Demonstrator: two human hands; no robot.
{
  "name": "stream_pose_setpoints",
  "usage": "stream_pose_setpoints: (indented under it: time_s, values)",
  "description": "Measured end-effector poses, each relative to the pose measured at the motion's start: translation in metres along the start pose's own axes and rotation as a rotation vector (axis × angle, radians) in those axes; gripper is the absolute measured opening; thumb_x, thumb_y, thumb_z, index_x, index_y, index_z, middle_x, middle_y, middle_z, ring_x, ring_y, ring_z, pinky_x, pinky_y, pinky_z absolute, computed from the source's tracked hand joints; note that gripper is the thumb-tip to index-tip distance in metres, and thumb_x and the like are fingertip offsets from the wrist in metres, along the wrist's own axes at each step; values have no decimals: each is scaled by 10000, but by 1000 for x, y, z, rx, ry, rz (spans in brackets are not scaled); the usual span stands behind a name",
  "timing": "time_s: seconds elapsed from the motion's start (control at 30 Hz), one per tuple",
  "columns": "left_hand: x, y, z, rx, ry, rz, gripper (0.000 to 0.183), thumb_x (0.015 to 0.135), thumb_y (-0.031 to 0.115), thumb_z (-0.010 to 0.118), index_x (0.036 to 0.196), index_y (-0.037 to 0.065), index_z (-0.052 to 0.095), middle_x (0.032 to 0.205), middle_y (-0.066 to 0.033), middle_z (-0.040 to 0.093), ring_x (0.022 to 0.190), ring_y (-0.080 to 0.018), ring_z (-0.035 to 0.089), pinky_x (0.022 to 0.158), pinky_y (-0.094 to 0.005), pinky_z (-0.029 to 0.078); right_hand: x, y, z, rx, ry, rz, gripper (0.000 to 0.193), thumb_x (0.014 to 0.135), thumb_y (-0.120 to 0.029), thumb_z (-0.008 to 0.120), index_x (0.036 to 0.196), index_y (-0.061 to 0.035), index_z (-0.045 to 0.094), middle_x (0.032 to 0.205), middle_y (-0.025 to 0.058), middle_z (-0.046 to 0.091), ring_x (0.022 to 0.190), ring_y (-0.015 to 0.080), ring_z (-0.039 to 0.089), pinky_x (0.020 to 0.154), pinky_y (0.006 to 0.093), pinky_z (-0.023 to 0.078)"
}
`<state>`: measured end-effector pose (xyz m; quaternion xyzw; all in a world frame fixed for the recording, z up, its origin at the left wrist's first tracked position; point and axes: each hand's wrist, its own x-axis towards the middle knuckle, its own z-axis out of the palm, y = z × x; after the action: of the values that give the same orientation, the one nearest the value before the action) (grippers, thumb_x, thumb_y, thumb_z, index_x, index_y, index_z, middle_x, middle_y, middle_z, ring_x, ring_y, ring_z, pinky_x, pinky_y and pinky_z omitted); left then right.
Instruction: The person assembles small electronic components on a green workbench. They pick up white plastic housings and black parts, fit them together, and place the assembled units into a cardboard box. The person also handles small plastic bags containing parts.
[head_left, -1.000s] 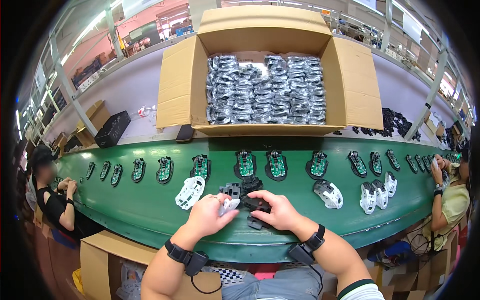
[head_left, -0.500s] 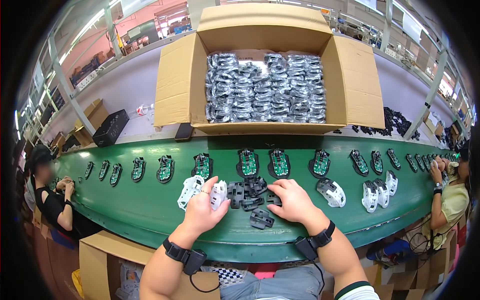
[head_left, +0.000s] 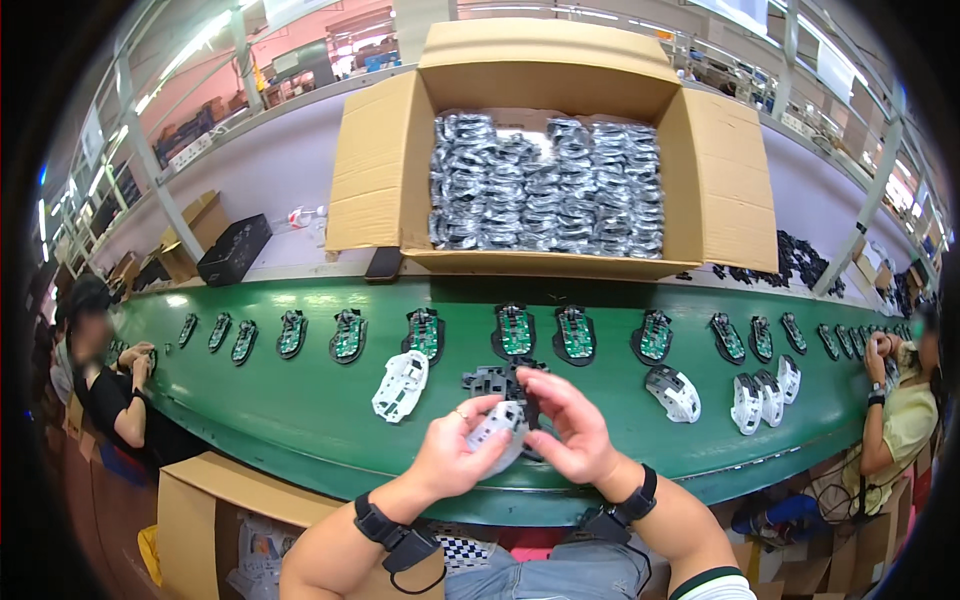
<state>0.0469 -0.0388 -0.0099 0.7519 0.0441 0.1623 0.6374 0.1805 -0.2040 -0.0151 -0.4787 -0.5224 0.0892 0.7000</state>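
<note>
My left hand (head_left: 458, 448) grips a white mouse shell (head_left: 497, 438) between thumb and fingers, close to the belt's near side. Against the shell's right edge, my right hand (head_left: 575, 428) pinches a small black plastic part (head_left: 530, 405), partly hidden by its fingers. Just beyond both hands lies a cluster of black plastic parts (head_left: 484, 382). Another white shell (head_left: 402, 387) rests to the left. On the right sits a white shell with a black piece in it (head_left: 673, 393). Mouse bases with green circuit boards (head_left: 515, 331) stand in a row behind.
An open cardboard box (head_left: 560, 266) of bagged dark items stands beyond the green belt (head_left: 290, 400). Several white shells (head_left: 746, 402) lie at right. Co-workers sit at both ends. A dark flat object (head_left: 383, 265), a black bin (head_left: 235, 250) and loose black parts (head_left: 800, 258) line the shelf.
My left hand has carried the white shell right and nearer me. My right hand has lifted a black part from the cluster and brought it to the shell. The view has shifted slightly.
</note>
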Motion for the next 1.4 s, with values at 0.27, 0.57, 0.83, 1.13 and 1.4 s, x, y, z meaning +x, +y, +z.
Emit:
stream_pose_setpoints:
  time_s: [0.27,0.57,0.83,1.13,1.4]
  values:
    - [-6,5,1,-134,75,-80,561,929,164,742,1381,-59,497,937,-63,698,814,-85,641,722,-269,533,-1,5,5,-160,-290,4,832,770,146,428,1579,73,248,1610,269,339,1527,391,307,1254,436,242]
    - [-6,22,0,325,20,177,783,812,217,826,1449,-22,439,770,-48,664,658,-119,622,630,-264,498,-5,4,10,-269,-281,-21,966,824,-103,679,1610,59,141,1666,283,183,1560,413,193,1257,467,206]
    - [-10,26,4,439,15,340,893,778,241,871,1478,-40,393,729,-78,674,627,-161,664,610,-285,527,-14,18,1,42,-247,416,635,808,-228,886,1288,28,557,1133,116,665,1026,167,665,909,342,559]
    - [6,18,-1,823,178,551,541,782,183,827,1255,4,635,799,-110,684,686,-262,673,639,-360,527,-7,15,15,-480,-109,87,517,797,-142,841,1211,25,582,1142,126,677,993,207,687,835,365,579]
    - [1,26,-13,603,173,612,241,788,50,710,1028,35,695,852,-101,659,731,-285,585,712,-382,460,2,9,-2,-174,-125,6,276,896,-29,756,1166,14,717,1152,161,741,1002,221,743,858,321,607]
